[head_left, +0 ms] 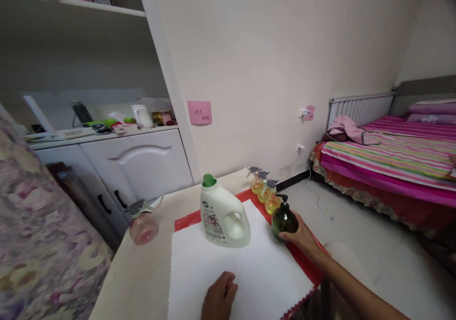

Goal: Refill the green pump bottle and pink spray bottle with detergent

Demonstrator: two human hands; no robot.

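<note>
My right hand (299,237) grips a dark green pump bottle (285,221) by its side, at the right part of the white cloth. The bottle stands upright with its black pump on top. Resting low over the cloth's front part, my left hand (220,295) has its fingers curled in, with nothing visible in them. Between and beyond both hands is a pale green detergent jug (223,215), upright, with a green spout at its mouth and its handle to the right. Just behind the pump bottle, several spray bottles (264,192) with yellow liquid stand in a row.
A pinkish clear spray bottle (143,227) stands on the table's left side. The white cloth (199,267) lies over a red cloth (187,220). Left are a floral curtain (46,225) and a white cabinet (142,163); a bed (392,149) is at the right.
</note>
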